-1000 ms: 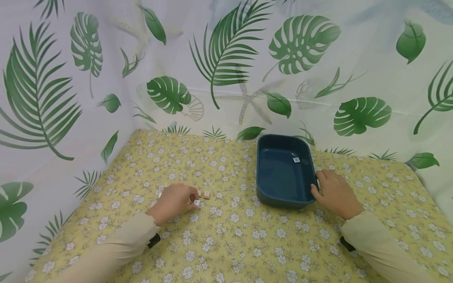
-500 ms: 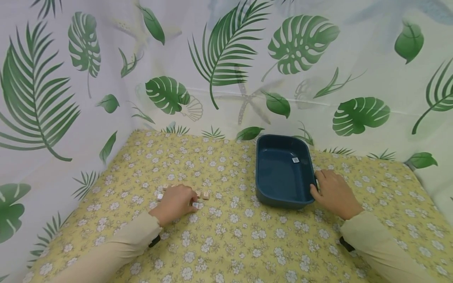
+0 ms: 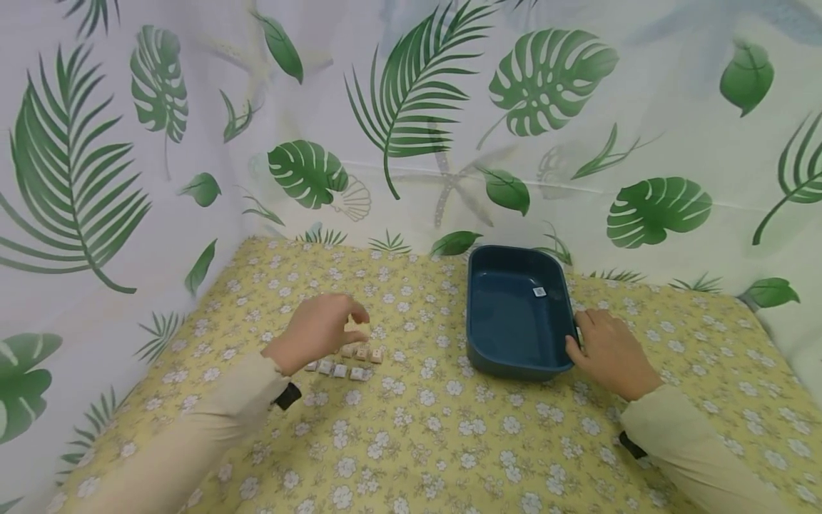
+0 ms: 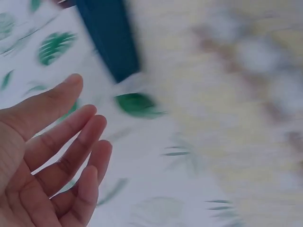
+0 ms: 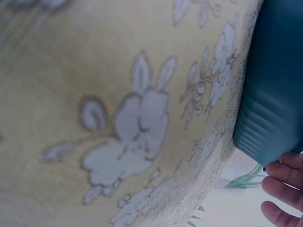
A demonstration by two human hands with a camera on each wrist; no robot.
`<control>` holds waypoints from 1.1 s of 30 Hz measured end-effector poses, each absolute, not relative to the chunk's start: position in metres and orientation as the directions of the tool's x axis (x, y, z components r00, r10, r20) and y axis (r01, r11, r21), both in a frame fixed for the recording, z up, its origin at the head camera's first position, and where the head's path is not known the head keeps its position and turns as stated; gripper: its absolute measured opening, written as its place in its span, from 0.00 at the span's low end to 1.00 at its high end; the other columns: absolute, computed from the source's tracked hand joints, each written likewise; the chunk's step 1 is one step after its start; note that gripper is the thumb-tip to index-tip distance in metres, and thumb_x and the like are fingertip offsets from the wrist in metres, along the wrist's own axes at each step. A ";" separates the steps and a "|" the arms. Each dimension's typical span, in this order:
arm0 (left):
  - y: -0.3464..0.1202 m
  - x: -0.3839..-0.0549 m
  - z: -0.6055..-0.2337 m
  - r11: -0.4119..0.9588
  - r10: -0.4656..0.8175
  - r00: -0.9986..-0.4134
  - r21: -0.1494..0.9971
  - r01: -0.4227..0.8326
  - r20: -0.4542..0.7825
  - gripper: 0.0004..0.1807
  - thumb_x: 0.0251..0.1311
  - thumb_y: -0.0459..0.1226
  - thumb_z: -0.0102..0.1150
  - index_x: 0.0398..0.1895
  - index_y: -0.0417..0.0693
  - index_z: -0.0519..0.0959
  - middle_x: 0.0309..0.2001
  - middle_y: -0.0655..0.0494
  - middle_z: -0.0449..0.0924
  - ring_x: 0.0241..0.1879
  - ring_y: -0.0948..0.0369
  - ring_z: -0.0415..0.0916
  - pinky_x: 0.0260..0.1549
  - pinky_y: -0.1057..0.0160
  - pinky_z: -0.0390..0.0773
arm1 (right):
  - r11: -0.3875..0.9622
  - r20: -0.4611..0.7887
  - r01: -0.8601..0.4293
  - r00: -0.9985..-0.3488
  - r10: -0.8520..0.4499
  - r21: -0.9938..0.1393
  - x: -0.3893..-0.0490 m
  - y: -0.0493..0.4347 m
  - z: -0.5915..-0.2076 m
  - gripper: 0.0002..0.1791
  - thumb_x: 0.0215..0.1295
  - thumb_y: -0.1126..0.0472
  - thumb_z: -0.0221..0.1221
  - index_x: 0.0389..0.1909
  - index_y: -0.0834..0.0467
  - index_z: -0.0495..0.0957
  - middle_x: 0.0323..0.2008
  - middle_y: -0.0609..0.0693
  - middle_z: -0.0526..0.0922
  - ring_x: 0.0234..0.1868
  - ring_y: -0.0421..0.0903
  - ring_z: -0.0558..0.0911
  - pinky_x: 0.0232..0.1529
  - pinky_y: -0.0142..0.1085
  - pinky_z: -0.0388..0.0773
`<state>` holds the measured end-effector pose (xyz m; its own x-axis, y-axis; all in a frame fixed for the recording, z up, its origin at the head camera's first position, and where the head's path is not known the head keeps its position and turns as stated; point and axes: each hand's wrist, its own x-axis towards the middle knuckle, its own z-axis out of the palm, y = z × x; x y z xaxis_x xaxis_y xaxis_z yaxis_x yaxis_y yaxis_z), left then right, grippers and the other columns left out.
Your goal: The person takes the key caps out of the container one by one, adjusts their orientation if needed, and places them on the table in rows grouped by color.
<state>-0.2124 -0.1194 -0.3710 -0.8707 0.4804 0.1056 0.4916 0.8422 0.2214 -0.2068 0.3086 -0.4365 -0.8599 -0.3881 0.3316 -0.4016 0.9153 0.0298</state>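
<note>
My left hand (image 3: 321, 325) hovers just above two short rows of small keycap-like pieces on the table, with thumb and fingers apart and nothing between them. Whitish pieces (image 3: 341, 370) form the nearer row. Behind it lie beige pieces (image 3: 362, 353) with faint marks, partly hidden by the hand. In the left wrist view, the left hand's loosely bent fingers (image 4: 90, 137) hold nothing. A deep dark blue rectangular basin (image 3: 514, 371) stands to the right. Against its right side rests my right hand (image 3: 610, 353), thumb at the rim. The right wrist view shows relaxed fingers (image 5: 284, 177) by its outer wall.
A small white square (image 3: 539, 292) with a dark mark is inside the basin, near its right wall. The yellow flowered tablecloth (image 3: 424, 442) covers the table. Behind and to the left hangs a white leaf-print curtain (image 3: 424, 107).
The left hand has released a whitish piece at the right end of the nearer row and risen away from the table, uncovering both rows. Right hand and basin have stayed put.
</note>
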 end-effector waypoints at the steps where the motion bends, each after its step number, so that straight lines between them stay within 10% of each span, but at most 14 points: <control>1: -0.112 -0.218 -0.361 0.836 0.484 -0.867 0.232 0.498 0.118 0.13 0.51 0.45 0.68 0.39 0.51 0.85 0.37 0.57 0.85 0.34 0.62 0.80 0.32 0.63 0.80 | 0.917 0.328 -0.399 -0.862 -0.385 0.029 -0.207 0.310 -0.436 0.14 0.61 0.60 0.56 0.37 0.70 0.72 0.30 0.63 0.76 0.30 0.56 0.76 0.30 0.49 0.74; 17: 0.091 -0.317 -0.332 0.675 0.607 -0.792 0.481 0.559 0.068 0.13 0.62 0.43 0.59 0.46 0.49 0.82 0.46 0.55 0.83 0.44 0.62 0.79 0.42 0.69 0.77 | 0.915 0.356 -0.403 -0.850 -0.388 0.035 -0.210 0.318 -0.443 0.12 0.59 0.59 0.58 0.33 0.67 0.72 0.26 0.57 0.74 0.24 0.48 0.71 0.25 0.43 0.70; 26: 0.172 -0.352 -0.390 0.817 0.480 -0.874 0.396 0.419 -0.067 0.08 0.59 0.43 0.62 0.26 0.50 0.80 0.28 0.59 0.81 0.25 0.65 0.75 0.24 0.70 0.73 | 0.902 0.421 -0.427 -0.809 -0.410 0.058 -0.211 0.320 -0.447 0.11 0.56 0.60 0.60 0.31 0.65 0.72 0.24 0.55 0.72 0.22 0.45 0.68 0.23 0.40 0.67; 33: 0.199 -0.361 -0.428 0.902 0.371 -0.920 0.285 0.325 -0.125 0.14 0.55 0.46 0.65 0.45 0.58 0.82 0.44 0.62 0.84 0.40 0.64 0.81 0.35 0.65 0.81 | 0.891 0.439 -0.447 -0.788 -0.433 0.078 -0.208 0.320 -0.443 0.11 0.55 0.61 0.61 0.31 0.65 0.72 0.24 0.54 0.72 0.22 0.45 0.69 0.23 0.39 0.67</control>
